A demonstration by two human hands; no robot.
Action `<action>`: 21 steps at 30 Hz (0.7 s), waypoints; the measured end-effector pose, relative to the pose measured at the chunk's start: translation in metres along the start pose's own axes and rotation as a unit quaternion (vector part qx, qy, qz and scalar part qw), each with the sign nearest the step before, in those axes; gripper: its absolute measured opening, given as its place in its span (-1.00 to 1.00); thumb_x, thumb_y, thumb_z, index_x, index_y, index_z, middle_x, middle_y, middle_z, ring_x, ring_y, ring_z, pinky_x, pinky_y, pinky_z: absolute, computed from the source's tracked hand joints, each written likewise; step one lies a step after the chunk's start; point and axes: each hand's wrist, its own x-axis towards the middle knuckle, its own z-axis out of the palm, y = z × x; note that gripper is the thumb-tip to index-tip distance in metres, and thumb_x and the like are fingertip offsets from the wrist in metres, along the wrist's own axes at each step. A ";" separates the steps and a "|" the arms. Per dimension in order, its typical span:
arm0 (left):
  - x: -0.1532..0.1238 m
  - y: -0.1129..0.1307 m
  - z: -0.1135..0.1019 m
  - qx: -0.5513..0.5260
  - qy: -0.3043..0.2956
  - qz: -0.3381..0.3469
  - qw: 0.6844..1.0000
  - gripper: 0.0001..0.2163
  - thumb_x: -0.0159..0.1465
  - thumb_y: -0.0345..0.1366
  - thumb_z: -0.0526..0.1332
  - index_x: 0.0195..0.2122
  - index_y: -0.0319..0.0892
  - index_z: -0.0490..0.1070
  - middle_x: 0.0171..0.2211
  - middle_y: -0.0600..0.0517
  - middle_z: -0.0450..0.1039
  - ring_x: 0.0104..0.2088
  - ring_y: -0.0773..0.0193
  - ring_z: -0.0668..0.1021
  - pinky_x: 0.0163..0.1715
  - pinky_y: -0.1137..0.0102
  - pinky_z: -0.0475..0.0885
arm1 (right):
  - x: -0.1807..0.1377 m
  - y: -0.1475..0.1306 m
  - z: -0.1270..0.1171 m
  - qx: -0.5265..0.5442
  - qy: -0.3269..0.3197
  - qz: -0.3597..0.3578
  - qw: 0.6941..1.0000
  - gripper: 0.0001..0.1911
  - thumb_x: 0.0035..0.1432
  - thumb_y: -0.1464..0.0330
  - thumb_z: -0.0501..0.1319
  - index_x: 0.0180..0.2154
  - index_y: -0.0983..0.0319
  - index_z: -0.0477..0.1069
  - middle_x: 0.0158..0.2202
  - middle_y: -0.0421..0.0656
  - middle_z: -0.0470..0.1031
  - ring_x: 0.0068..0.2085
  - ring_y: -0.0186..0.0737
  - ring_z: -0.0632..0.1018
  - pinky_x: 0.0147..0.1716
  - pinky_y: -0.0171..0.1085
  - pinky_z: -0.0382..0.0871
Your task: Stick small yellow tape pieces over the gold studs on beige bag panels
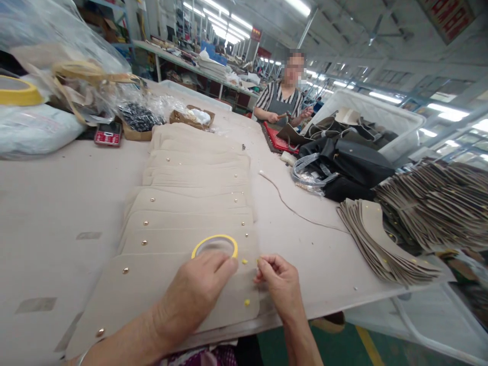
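My left hand (202,284) is closed on a roll of yellow tape (234,245), held over the nearest beige panel (160,274). To its right, my right hand (280,279) has thumb and forefinger pinched together at the panel's right edge; what sits between the fingertips is too small to make out. Two small yellow tape pieces (247,302) lie on that panel near its right side. Metal studs (125,271) show along the left side of the panels. More beige panels (194,195) overlap in a row going away from me.
On the right are stacked curved pieces (381,234), a black bag (354,162) and a white bin (404,119). A cord (290,203) lies on the table. At left back are plastic bags (34,127) and small boxes (190,118). A co-worker (284,96) holds a hammer across the table.
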 end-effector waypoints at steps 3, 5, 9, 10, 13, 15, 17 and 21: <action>-0.002 -0.012 0.012 0.086 -0.090 -0.056 0.991 -0.82 0.34 -0.51 0.01 -0.23 -0.20 0.38 -0.26 -0.07 0.46 -0.27 0.15 0.46 -0.31 0.31 0.41 | 0.007 0.010 -0.015 0.020 -0.019 0.025 0.999 -0.62 0.00 0.09 0.35 -0.39 0.31 0.51 -0.55 -0.20 0.51 -0.50 -0.29 0.52 -0.46 -0.34 0.48; -0.004 -0.016 0.018 0.104 -0.143 -0.077 0.981 -0.84 0.30 -0.54 0.06 -0.25 -0.19 0.37 -0.28 -0.05 0.44 -0.29 0.12 0.43 -0.31 0.27 0.40 | 0.009 0.015 -0.018 0.029 -0.025 0.045 0.998 -0.59 -0.03 0.07 0.38 -0.38 0.32 0.52 -0.54 -0.19 0.52 -0.50 -0.31 0.52 -0.45 -0.35 0.48; -0.008 -0.017 0.022 0.075 -0.172 -0.073 0.979 -0.88 0.29 -0.51 0.09 -0.31 -0.18 0.35 -0.34 -0.03 0.39 -0.31 0.10 0.37 -0.32 0.25 0.33 | 0.013 0.017 -0.017 0.041 -0.033 0.065 0.996 -0.57 -0.10 0.07 0.42 -0.42 0.33 0.51 -0.57 -0.20 0.51 -0.54 -0.35 0.50 -0.48 -0.38 0.45; -0.009 -0.017 0.022 0.060 -0.179 -0.063 0.980 -0.88 0.29 -0.51 0.09 -0.31 -0.18 0.35 -0.36 -0.02 0.38 -0.32 0.11 0.36 -0.33 0.25 0.32 | 0.015 0.016 -0.017 0.041 -0.037 0.070 0.996 -0.57 -0.11 0.08 0.43 -0.42 0.33 0.51 -0.58 -0.20 0.51 -0.56 -0.36 0.49 -0.50 -0.39 0.43; -0.014 -0.017 0.021 0.018 -0.206 -0.022 0.978 -0.91 0.28 -0.49 0.13 -0.32 -0.18 0.34 -0.37 -0.01 0.38 -0.36 0.13 0.33 -0.34 0.26 0.27 | 0.018 0.011 -0.021 0.026 -0.053 0.081 0.995 -0.60 -0.12 0.10 0.43 -0.43 0.32 0.50 -0.61 -0.22 0.50 -0.61 -0.39 0.46 -0.57 -0.42 0.36; -0.016 -0.018 0.021 0.004 -0.215 -0.006 0.977 -0.92 0.28 -0.47 0.14 -0.33 -0.17 0.33 -0.38 0.00 0.38 -0.37 0.14 0.32 -0.35 0.26 0.23 | 0.018 0.006 -0.023 -0.004 -0.075 0.084 0.994 -0.63 -0.10 0.13 0.41 -0.45 0.32 0.49 -0.62 -0.22 0.49 -0.64 -0.41 0.43 -0.60 -0.44 0.30; -0.018 -0.019 0.021 0.000 -0.215 0.001 0.977 -0.91 0.28 -0.47 0.14 -0.35 -0.17 0.32 -0.39 0.01 0.37 -0.37 0.14 0.31 -0.36 0.26 0.20 | 0.015 0.001 -0.025 -0.047 -0.100 0.092 0.990 -0.67 -0.08 0.15 0.38 -0.46 0.32 0.48 -0.62 -0.23 0.47 -0.65 -0.42 0.41 -0.63 -0.44 0.26; -0.018 -0.020 0.021 -0.005 -0.200 0.011 0.980 -0.89 0.26 -0.50 0.13 -0.36 -0.17 0.31 -0.42 0.02 0.35 -0.40 0.16 0.29 -0.39 0.27 0.17 | 0.005 -0.002 -0.022 -0.132 -0.130 0.104 0.977 -0.74 -0.02 0.20 0.31 -0.47 0.30 0.48 -0.64 -0.28 0.40 -0.64 -0.42 0.35 -0.65 -0.44 0.23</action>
